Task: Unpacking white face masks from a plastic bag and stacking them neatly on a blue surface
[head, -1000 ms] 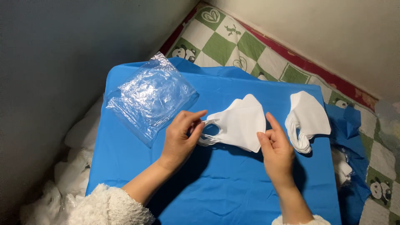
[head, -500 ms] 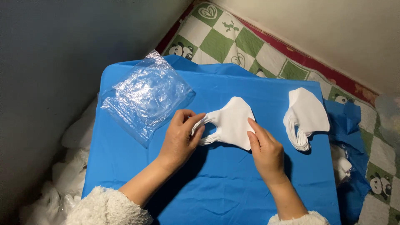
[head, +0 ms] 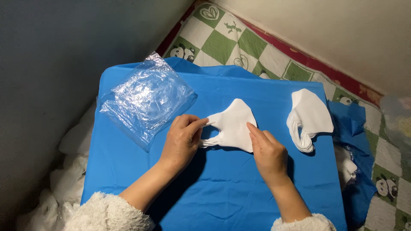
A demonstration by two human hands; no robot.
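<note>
A white folded face mask (head: 233,124) lies on a blue cloth-covered surface (head: 222,192). My left hand (head: 182,141) pinches the mask's left end by its ear loops between thumb and forefinger. My right hand (head: 267,154) rests on the mask's right edge, fingers pressing it flat. A stack of several white masks (head: 308,117) sits to the right, apart from both hands. A pile of clear plastic bags (head: 145,100) lies at the upper left, just beyond my left hand.
A green-and-white checked blanket (head: 222,42) with a red border runs behind the blue surface along a pale wall. White plastic-wrapped items (head: 70,171) lie off the left edge. More wrapped white goods (head: 346,167) sit at the right edge.
The mask and both hands have shifted slightly left on the blue cloth. My right hand moved from the mask's right tip onto its lower right edge.
</note>
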